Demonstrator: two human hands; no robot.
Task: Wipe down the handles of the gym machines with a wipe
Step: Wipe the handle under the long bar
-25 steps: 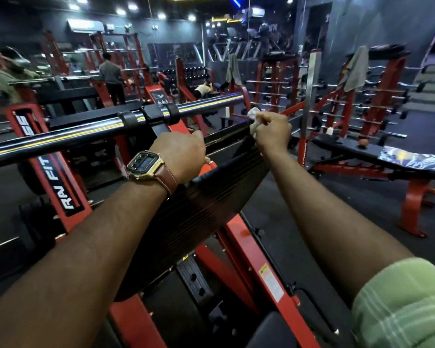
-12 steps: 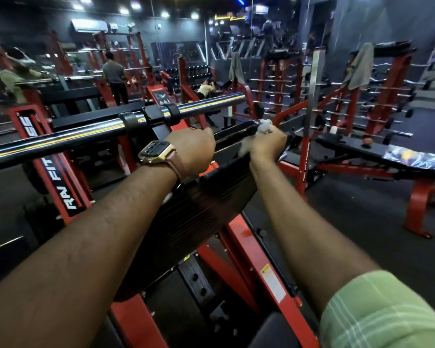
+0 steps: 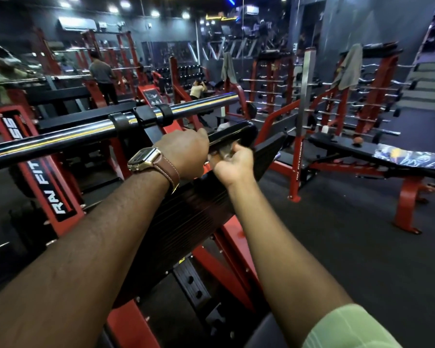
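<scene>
since the earlier frame the right hand, fingers curled around the wipe, has been drawn inward along the black handle, gripped by the left hand; the far end may be missed.

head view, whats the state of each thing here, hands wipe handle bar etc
left hand: curled round the near end of the black handle
right hand: pinching the wipe under the handle, close to the left hand
wipe: crumpled, mostly hidden
barbell: resting across the red rack, untouched
grey towel: draped over a far rack
</scene>
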